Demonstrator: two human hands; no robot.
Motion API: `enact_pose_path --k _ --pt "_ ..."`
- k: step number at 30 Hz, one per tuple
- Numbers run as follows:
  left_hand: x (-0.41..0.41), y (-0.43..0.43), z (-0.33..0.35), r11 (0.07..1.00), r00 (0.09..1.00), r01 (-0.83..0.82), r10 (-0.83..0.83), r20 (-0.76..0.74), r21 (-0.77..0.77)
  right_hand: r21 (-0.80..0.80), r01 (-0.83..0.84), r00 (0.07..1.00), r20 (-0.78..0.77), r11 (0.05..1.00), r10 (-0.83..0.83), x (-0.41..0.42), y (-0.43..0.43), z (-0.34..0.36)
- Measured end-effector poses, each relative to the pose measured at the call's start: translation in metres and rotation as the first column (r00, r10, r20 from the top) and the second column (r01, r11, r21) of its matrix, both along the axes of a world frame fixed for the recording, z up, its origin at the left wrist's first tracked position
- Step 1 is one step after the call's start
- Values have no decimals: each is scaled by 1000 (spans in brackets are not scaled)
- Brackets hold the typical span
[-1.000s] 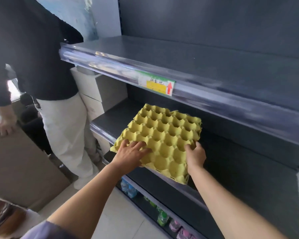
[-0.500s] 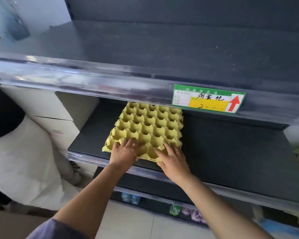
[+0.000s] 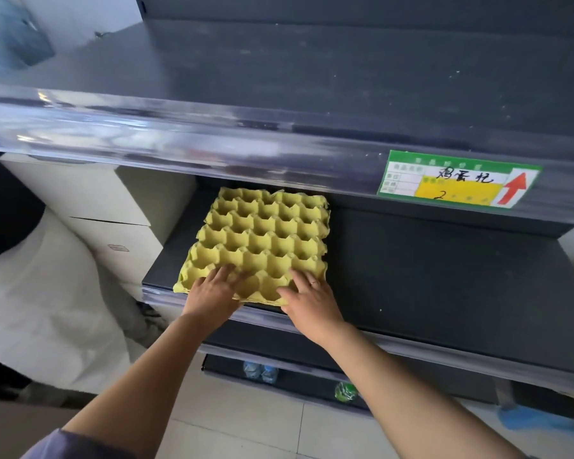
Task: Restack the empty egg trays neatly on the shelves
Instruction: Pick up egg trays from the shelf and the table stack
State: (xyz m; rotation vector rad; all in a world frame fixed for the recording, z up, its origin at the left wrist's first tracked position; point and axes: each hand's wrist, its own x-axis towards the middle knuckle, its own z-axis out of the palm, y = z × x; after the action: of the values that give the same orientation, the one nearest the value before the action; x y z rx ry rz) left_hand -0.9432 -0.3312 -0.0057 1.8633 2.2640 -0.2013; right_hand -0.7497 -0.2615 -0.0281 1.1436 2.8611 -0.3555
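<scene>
As egg tray (image 3: 262, 240) lies on shelf (image 3: 428, 279), left grip (image 3: 212, 293), right grip (image 3: 309, 303) flat-fingered atop near edge

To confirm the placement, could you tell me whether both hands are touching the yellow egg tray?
Touching. The head view shows the left hand and right hand with fingers laid flat on the near cells of the yellow egg tray.

A yellow moulded-pulp egg tray (image 3: 262, 236) is lying flat, its empty cups facing up, on the dark middle shelf (image 3: 428, 276). It is sitting toward the shelf's left end, its near edge reaching the front lip and its far edge tucking under the upper shelf (image 3: 312, 71).
</scene>
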Motion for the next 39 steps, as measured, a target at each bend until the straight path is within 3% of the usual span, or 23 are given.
enact_pose_path --k 3,13,19,24,30,34,39 --pt "6 1 9 1000 1000 23 -23 -9 -9 -15 5 1000 11 1000 -5 5 -1 10" --pt "132 31 50 900 969 210 -244 42 381 268 253 948 -261 930 -182 111 -13 54" --pt "279 57 80 699 872 403 -490 -14 591 376 457 871 -374 806 -319 268 -11 78" --pt "426 65 105 575 811 396 -584 20 716 445 576 812 -408 686 -418 438 -23 103" --pt "582 74 129 439 668 458 -744 27 773 445 744 668 -498 498 -553 605 -43 124" --pt "657 98 135 403 575 496 -816 58 769 407 820 572 -579 402 -582 679 -35 126" --pt "733 151 126 368 536 493 -842 57 788 378 844 536 -574 381 -618 751 4 123"
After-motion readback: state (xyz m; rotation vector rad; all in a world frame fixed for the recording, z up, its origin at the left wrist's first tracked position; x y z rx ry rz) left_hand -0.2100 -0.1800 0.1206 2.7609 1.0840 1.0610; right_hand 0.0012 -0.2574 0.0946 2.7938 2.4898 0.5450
